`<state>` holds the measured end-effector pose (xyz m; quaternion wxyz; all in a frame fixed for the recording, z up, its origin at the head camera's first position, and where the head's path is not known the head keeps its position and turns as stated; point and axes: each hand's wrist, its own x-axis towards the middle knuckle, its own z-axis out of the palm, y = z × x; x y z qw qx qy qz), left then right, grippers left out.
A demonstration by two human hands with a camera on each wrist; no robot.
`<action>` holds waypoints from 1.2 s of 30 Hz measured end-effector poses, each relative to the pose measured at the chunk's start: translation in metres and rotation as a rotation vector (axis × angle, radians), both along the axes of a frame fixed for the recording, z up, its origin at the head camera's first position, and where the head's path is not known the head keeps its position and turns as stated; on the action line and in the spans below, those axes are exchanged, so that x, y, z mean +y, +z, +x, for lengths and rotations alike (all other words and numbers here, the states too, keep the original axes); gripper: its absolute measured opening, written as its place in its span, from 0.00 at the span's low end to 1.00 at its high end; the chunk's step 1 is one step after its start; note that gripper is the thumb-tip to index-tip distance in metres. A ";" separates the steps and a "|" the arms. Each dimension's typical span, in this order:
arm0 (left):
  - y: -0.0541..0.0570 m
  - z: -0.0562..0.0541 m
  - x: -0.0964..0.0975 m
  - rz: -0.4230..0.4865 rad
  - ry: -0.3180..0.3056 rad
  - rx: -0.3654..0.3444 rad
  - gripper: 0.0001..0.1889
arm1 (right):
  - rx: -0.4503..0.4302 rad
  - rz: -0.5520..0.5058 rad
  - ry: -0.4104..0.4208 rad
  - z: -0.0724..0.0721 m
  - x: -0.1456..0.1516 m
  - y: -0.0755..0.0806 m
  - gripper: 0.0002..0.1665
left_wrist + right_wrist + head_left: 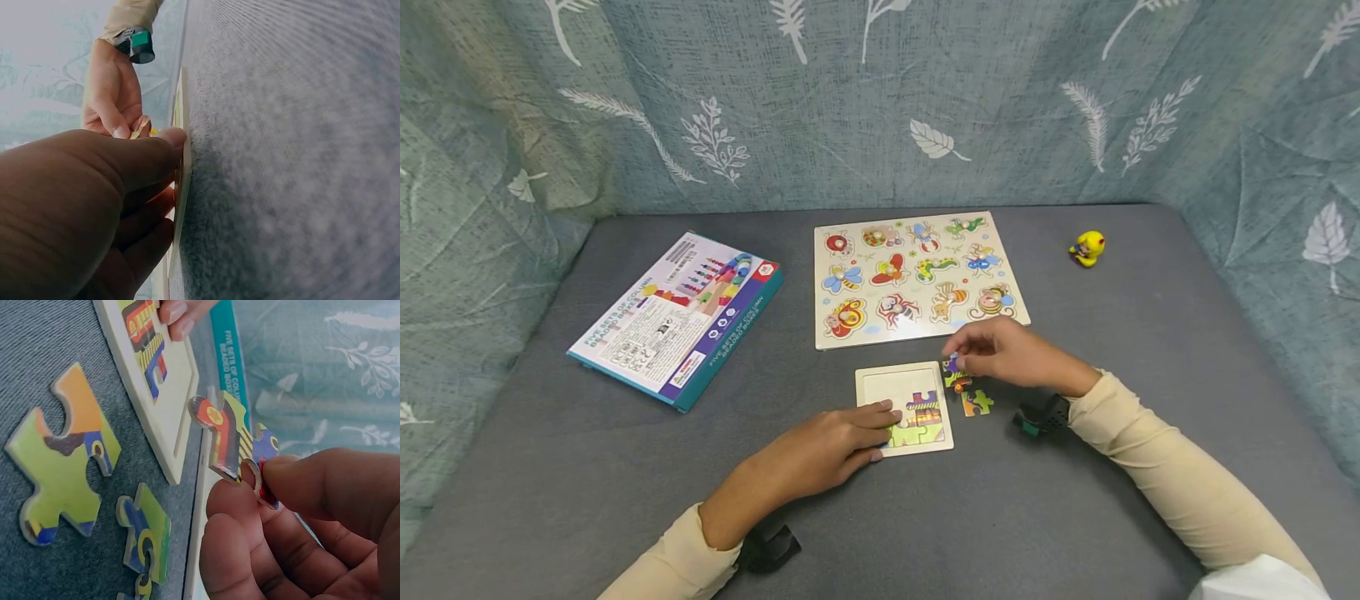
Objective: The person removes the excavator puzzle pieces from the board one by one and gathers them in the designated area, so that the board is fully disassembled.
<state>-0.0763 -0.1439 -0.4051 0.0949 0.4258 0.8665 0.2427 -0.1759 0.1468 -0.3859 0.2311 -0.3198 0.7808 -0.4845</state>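
Note:
A small square wooden puzzle tray lies near the table's middle, with several joined pieces along its lower and right parts. My left hand rests on the tray's left side, fingers over the pieces and thumb at the near edge. Between thumb and fingers, my right hand pinches a jigsaw piece with red, yellow and blue print, held above the table right of the tray. Under it lie loose pieces, including a green and orange one and a green and blue one.
Behind the tray lies a larger wooden board of knobbed insect pieces. A boxed bead set lies to the left. At the back right stands a small yellow toy figure. Leafy blue-green cloth hangs around the grey table.

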 end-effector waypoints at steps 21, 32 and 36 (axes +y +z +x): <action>0.000 0.000 -0.003 0.009 0.018 -0.014 0.20 | 0.003 0.084 -0.023 -0.002 0.021 -0.007 0.11; -0.003 0.000 -0.002 0.006 0.026 -0.041 0.19 | -0.004 0.116 -0.021 0.002 0.031 -0.010 0.10; -0.001 0.000 -0.001 0.007 0.020 -0.033 0.18 | 0.001 0.121 -0.011 0.003 0.035 -0.012 0.10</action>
